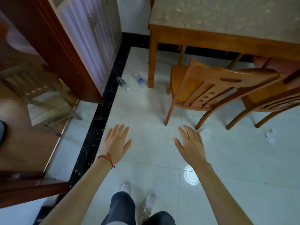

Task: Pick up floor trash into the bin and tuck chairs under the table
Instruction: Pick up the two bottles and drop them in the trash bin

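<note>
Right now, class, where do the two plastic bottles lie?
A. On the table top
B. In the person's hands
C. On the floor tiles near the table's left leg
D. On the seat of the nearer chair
C: both plastic bottles lie on the pale floor beside the table leg.
</note>
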Demonstrator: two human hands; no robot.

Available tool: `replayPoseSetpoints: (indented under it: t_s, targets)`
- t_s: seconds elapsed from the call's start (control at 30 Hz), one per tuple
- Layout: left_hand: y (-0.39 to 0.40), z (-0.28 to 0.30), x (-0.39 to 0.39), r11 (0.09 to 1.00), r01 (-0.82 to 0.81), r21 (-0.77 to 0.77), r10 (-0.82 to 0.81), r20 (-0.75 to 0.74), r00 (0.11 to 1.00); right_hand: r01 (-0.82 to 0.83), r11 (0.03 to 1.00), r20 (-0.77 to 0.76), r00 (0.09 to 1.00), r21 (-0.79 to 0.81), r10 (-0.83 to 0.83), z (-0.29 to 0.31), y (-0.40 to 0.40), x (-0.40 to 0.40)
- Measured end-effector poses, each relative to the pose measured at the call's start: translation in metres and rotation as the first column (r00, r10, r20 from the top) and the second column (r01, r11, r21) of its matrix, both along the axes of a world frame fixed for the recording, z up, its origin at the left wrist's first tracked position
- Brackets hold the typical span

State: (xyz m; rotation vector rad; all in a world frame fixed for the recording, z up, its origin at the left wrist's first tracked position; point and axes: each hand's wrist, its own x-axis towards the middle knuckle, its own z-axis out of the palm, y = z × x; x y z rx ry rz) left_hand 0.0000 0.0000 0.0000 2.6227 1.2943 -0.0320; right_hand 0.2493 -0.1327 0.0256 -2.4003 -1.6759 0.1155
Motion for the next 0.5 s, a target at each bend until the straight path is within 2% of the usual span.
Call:
replayPoseSetpoints:
  t_s: [0.1,0.23,0.5]
  targets:
    - [0.009,-0.005,-0.002,1.0,-0.02,0.018,0.02,0.012,1.0,-0.006,0.999,-0.009,1.0,0.033,0.006,-0.007,0.013,0.0]
    - [0.037,-0.013,-0.001,0.999,-0.04,-0.012,0.04,0.009,0.999,-0.008,1.0,-0.025,1.0,-0.007,0.008,-0.015,0.042,-0.002]
    - [0.149,-0.02,0.009,0.996,-0.059,-0.067,0.058,-0.006,0.998,0.019,0.999,-0.07,0.997,-0.041,-0.022,-0.025,0.148,-0.002]
